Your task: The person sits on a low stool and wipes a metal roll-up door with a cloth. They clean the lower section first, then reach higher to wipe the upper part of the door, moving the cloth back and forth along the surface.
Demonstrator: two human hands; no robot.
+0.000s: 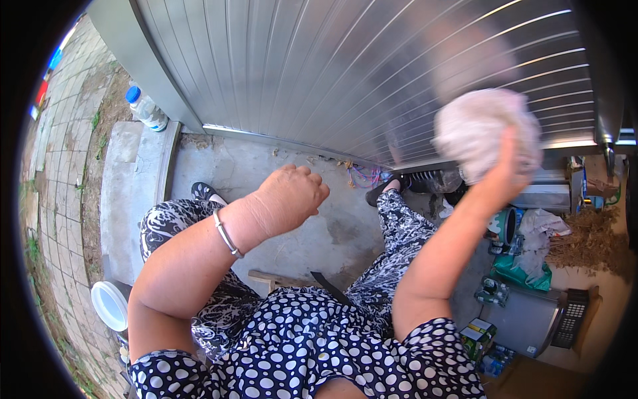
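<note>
While the right grip (505, 167) holds, pale cloth (473, 130), bunched; rounded

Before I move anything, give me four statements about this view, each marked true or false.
1. The right hand holds a pale cloth. True.
2. A bracelet is on the right wrist. False: the bracelet circles the left wrist.
3. The ribbed metal panel is in front of the person. True.
4. The blue-capped bottle is in the left hand. False: the bottle is on the concrete ledge, apart from the left hand.
</note>
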